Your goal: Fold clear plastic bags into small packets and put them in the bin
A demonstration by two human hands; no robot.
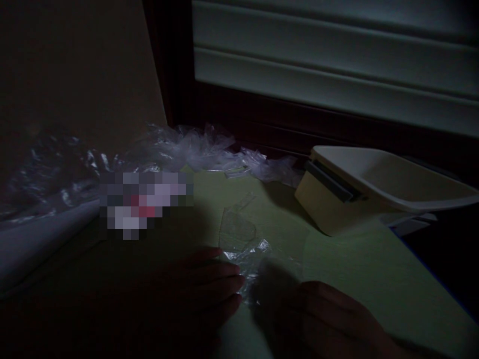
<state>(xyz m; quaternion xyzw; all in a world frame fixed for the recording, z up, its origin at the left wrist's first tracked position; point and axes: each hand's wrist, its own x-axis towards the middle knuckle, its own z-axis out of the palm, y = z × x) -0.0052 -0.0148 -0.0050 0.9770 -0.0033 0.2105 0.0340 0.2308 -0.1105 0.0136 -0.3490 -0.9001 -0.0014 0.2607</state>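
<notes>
The scene is very dark. My left hand [209,289] lies flat on a pale green sheet [337,269], fingers stretched to the right and touching a small piece of crumpled clear plastic film [249,259]. My right hand [329,319] rests just right of that film, its fingers near the film's lower edge; whether it grips the film is unclear. A flat clear plastic piece [235,227] lies just beyond the crumpled film.
A cream plastic bin [374,194] with a dark handle lies tipped at the right. Crumpled clear plastic wrap [194,149] is heaped along the back and left. A pale roll [41,239] lies at the left. A shuttered window [337,65] is behind.
</notes>
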